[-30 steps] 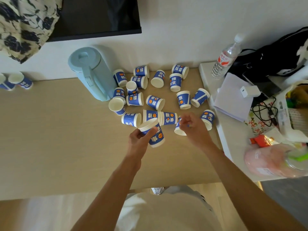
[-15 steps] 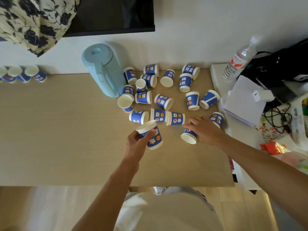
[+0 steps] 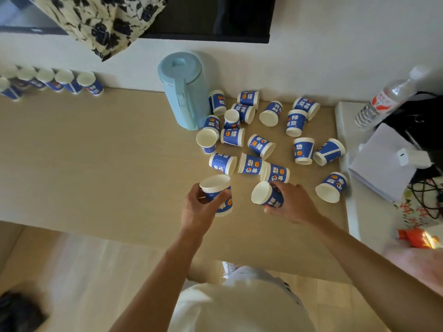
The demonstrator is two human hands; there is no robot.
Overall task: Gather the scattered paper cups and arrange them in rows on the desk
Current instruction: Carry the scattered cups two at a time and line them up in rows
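Both hands loaded: right hand (image 3: 293, 204) just grasped a fallen cup (image 3: 265, 195) (left hand (image 3: 200, 210) grips an upright cup (image 3: 219, 196), perhaps stacked); row (image 3: 67, 81) next.

Blue kettle (image 3: 184, 97), water bottle (image 3: 386, 99), white charger (image 3: 412, 158).

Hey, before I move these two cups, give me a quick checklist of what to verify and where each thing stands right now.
1. Left hand grips the upright cup: ok.
2. Right hand grips the tilted cup: ok.
3. Tilted cup lifted off the desk: cannot tell.
4. Bare desk in front of the row of cups at the far left: ok.
5. Scattered cups all gathered: not ok, many lie on their sides beside the light blue jug.
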